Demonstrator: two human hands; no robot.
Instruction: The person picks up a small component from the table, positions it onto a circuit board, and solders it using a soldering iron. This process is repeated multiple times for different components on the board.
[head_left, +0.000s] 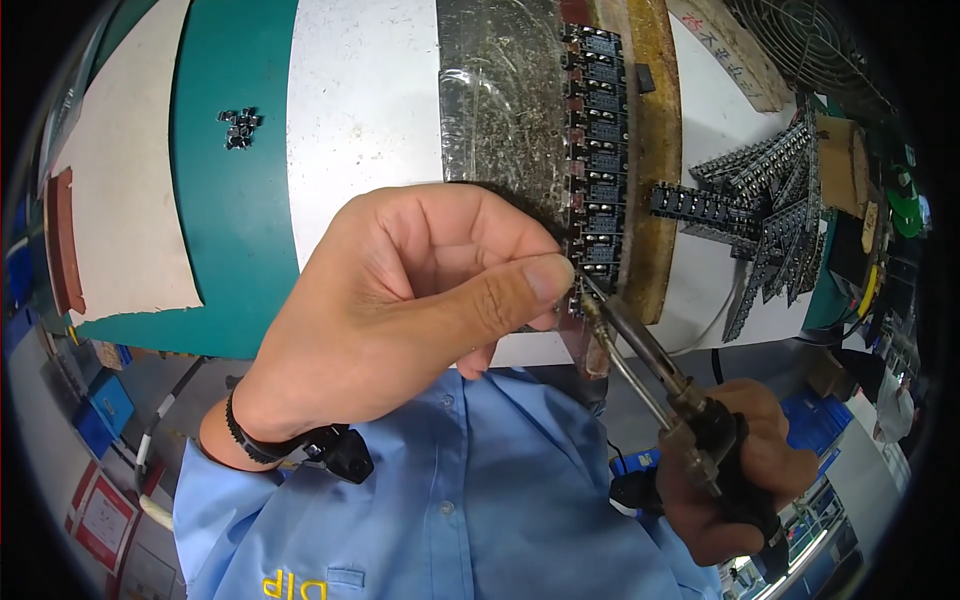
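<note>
On the bench beside the pinched left hand, boards are seemingly being soldered; the right hand's clasped iron should be steadied

Slanted soldering iron at boards

Soldering tool has shiny metal rods, smooth plastic-looking grip; board row shows shiny metal dots; shirt is dull cloth; dark sheet looks glossy, scratchy; green mat looks smooth.
</note>
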